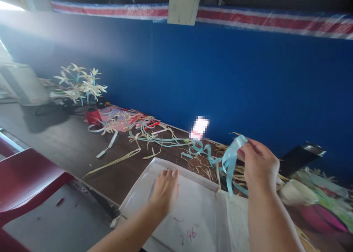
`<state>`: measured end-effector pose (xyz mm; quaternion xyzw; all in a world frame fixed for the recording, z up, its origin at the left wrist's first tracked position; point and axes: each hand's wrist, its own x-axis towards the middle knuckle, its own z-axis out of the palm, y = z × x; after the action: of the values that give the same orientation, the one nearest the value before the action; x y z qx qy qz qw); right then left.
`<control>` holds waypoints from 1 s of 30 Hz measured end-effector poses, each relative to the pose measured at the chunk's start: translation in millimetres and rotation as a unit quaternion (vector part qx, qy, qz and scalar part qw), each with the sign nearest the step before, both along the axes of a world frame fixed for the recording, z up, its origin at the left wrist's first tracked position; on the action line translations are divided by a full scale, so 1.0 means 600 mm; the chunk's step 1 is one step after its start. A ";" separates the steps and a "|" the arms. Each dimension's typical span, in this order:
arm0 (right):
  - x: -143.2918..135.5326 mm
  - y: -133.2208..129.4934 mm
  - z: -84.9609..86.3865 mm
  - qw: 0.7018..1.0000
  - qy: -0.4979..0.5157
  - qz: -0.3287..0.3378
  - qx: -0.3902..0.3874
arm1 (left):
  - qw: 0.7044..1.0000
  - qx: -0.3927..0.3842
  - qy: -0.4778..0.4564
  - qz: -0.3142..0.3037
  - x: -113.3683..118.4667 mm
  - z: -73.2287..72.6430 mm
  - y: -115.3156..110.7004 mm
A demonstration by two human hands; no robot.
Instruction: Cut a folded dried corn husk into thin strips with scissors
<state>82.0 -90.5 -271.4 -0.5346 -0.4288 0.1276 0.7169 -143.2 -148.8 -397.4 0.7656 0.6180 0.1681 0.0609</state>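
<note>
Light blue ribbon [231, 156] hangs in loops from my right hand [260, 162], whose fingers are pinched on it above the right part of the table. More of the ribbon curls down to the tabletop on the left of that hand. My left hand [166, 188] is over the shallow white box [198, 208], near its far edge, palm down with the fingers bent and close together. Whether anything lies under those fingers is hidden. Handwritten marks show on the box's bottom.
Straw strips, blue cords and red paper [93, 116] litter the brown table [116, 178]. White straw flowers [85, 84] stand at the back left. A black bottle [302, 158], white cup [298, 192] and pink item [321, 219] are at right; red chair [33, 178] left.
</note>
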 end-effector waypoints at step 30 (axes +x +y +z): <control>-0.048 0.013 -0.151 0.871 0.389 0.300 0.021 | 0.893 0.057 -0.428 -0.129 0.137 0.012 0.127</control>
<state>53.2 -82.8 -362.0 -0.2727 -0.2573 0.5252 0.7640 -60.9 -72.4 -390.4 0.6945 0.4175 0.5049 0.2973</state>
